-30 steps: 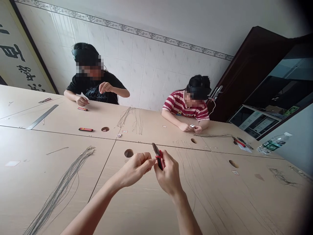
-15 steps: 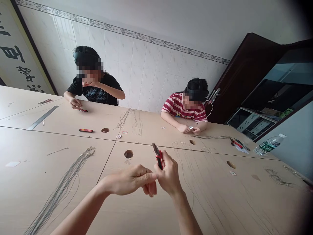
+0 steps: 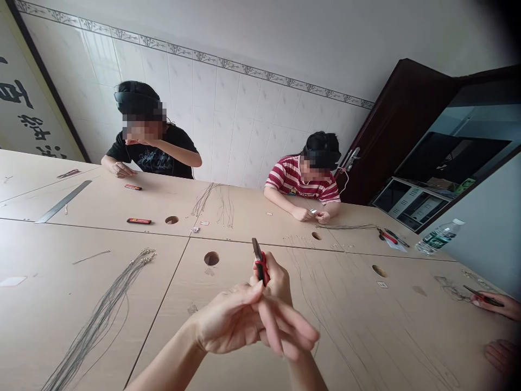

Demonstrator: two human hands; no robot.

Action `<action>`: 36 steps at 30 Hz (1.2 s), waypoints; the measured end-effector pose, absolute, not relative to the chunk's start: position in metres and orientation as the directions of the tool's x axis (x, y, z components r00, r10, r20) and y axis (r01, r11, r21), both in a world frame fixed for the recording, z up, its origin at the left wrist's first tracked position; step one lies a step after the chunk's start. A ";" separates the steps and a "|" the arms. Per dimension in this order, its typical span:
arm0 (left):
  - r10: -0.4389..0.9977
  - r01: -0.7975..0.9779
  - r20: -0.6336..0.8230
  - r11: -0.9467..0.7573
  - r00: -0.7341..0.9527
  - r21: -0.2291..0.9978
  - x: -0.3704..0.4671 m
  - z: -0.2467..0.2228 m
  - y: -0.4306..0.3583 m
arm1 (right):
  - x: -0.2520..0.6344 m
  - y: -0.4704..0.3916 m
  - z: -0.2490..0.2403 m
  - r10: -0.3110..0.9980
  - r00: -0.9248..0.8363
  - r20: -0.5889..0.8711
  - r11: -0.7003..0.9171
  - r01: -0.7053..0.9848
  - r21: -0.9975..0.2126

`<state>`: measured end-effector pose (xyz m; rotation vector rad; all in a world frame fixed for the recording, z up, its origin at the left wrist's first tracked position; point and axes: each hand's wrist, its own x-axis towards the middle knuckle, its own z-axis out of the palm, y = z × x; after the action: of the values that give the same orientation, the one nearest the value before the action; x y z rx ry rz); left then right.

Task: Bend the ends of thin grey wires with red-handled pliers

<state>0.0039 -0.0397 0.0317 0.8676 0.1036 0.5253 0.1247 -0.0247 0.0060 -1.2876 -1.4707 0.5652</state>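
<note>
A pair of red-and-black handled pliers (image 3: 261, 267) points up and away from me, with my right hand (image 3: 279, 281) closed around its handles. My left hand (image 3: 240, 320) is turned palm toward me, in front of my right hand, its fingers stretched out to the right and apart. It covers part of my right hand and wrist. Both hands are above the table. Off to the left lies a bundle of thin grey wire cords (image 3: 108, 309) with small metal ends. Fine single cords (image 3: 345, 315) lie spread to the right of my hands.
Two people sit across the table (image 3: 228, 374). At the right edge another person's hand (image 3: 507, 307) holds pliers. A water bottle (image 3: 439, 236), a steel ruler (image 3: 65, 201), a red-black utility knife (image 3: 139, 221) and a round hole (image 3: 211, 258) are around.
My left hand has turned over and opened its fingers, moving in front of my right hand. The pliers stay in my right hand. Another person's hand with pliers has appeared at the right edge.
</note>
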 end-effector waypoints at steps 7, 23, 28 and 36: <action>0.567 -0.339 0.070 0.383 0.820 0.859 -0.023 0.034 -0.028 | 0.134 -0.027 0.010 0.887 0.100 0.452 0.344 0.511 -0.788; 0.384 -0.295 0.086 0.528 0.919 0.796 -0.025 0.025 -0.039 | 0.133 -0.028 0.009 0.865 0.063 0.498 0.386 0.552 -0.739; 0.462 -0.562 0.354 0.467 0.813 0.683 -0.017 0.030 -0.036 | 0.136 -0.031 0.010 0.881 0.081 0.466 0.356 0.535 -0.766; 0.867 -0.925 0.321 0.347 0.380 0.157 -0.023 0.064 -0.022 | 0.127 -0.031 0.006 0.885 0.087 0.457 0.358 0.501 -0.788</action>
<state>-0.0225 -0.0221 0.0640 0.3360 -0.1941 1.1712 0.1265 -0.0308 0.0059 -1.2875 -1.5634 0.4552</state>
